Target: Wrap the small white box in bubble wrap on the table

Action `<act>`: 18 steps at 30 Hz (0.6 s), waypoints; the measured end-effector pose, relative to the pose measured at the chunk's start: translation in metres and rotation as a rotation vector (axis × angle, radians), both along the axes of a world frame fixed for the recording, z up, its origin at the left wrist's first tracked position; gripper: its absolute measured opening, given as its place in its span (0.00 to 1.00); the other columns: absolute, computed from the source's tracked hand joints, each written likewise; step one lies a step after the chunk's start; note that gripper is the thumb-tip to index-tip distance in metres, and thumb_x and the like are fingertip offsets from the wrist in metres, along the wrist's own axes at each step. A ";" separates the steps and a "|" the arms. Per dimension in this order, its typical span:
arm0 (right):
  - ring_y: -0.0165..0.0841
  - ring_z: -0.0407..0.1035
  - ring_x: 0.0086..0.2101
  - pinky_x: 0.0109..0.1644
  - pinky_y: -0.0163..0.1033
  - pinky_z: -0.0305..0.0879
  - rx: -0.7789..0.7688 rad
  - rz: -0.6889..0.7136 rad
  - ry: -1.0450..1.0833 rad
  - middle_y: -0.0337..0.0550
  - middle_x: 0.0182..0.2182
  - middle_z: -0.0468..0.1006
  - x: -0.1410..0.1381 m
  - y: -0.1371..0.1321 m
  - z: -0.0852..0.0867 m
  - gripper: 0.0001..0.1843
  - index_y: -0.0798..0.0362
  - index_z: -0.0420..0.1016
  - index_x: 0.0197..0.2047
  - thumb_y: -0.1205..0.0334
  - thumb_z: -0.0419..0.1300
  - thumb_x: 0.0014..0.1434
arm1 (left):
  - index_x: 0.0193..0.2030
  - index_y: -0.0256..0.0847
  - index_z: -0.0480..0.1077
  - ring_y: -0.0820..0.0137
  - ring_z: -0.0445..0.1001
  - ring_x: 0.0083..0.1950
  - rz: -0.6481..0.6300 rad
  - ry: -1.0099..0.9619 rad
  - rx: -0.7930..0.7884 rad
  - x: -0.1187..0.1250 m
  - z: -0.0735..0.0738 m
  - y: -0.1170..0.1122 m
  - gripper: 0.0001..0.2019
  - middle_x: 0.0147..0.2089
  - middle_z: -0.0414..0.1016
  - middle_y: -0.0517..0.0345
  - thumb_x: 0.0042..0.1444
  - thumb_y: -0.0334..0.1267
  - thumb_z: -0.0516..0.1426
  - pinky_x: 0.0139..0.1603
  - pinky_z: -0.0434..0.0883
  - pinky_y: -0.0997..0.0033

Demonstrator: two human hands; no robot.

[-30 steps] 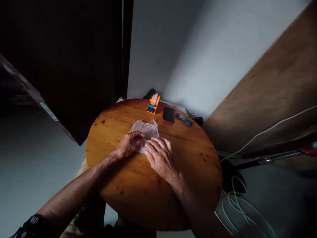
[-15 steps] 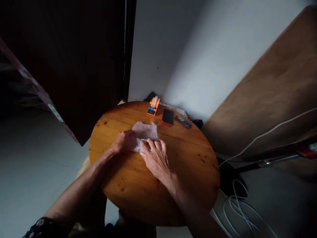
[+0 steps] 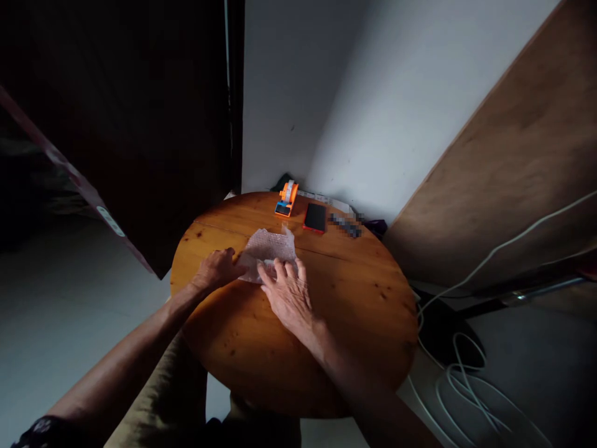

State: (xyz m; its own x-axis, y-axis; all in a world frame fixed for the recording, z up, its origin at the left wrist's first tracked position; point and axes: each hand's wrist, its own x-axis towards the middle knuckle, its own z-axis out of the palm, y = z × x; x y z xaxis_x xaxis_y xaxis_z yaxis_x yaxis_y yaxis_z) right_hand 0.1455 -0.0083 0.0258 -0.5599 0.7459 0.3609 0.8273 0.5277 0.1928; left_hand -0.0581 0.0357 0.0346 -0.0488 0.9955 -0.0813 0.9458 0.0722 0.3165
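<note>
A sheet of clear bubble wrap [image 3: 268,242] lies on the round wooden table, its near part folded over. My right hand [image 3: 289,298] rests on that folded part, fingers bent over it and thumb at its left, holding it against the table. Whether anything lies inside the fold is hidden under the fingers. At the left edge of the wrap is my left hand [image 3: 218,269], its fingers parted and stretched toward the sheet, the tips beside or just touching its corner.
Along the table's [image 3: 354,311] far side stand an orange tape dispenser [image 3: 286,199], a red-edged phone [image 3: 314,218] and a pixelated dark object [image 3: 345,225]. A wall rises behind. A dark panel [image 3: 163,124] is at left; loose white cable [image 3: 459,373] lies on the floor at right.
My left hand has drawn back to the left, off the fold of the bubble wrap, and its fingers have parted. My right hand stays on the fold. The view has shifted slightly.
</note>
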 end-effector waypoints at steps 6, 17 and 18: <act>0.46 0.65 0.50 0.63 0.60 0.49 0.002 -0.015 -0.016 0.57 0.57 0.70 -0.002 0.000 0.001 0.22 0.50 0.67 0.61 0.56 0.58 0.66 | 0.53 0.31 0.72 0.69 0.72 0.24 0.152 -0.418 -0.106 0.010 -0.001 -0.002 0.23 0.19 0.71 0.61 0.51 0.38 0.58 0.27 0.63 0.74; 0.47 0.64 0.54 0.63 0.61 0.48 -0.059 -0.023 -0.012 0.57 0.58 0.69 -0.003 -0.001 0.003 0.19 0.48 0.68 0.61 0.57 0.55 0.67 | 0.23 0.38 0.68 0.79 0.57 0.19 0.078 -0.643 -0.097 0.014 0.020 -0.009 0.08 0.17 0.62 0.68 0.48 0.38 0.57 0.21 0.54 0.78; 0.47 0.64 0.54 0.63 0.61 0.47 -0.055 -0.021 -0.015 0.57 0.59 0.69 -0.003 -0.001 0.002 0.19 0.48 0.68 0.61 0.57 0.54 0.68 | 0.23 0.38 0.68 0.79 0.58 0.19 0.072 -0.677 -0.074 0.016 0.020 -0.009 0.08 0.18 0.62 0.68 0.48 0.39 0.57 0.21 0.55 0.78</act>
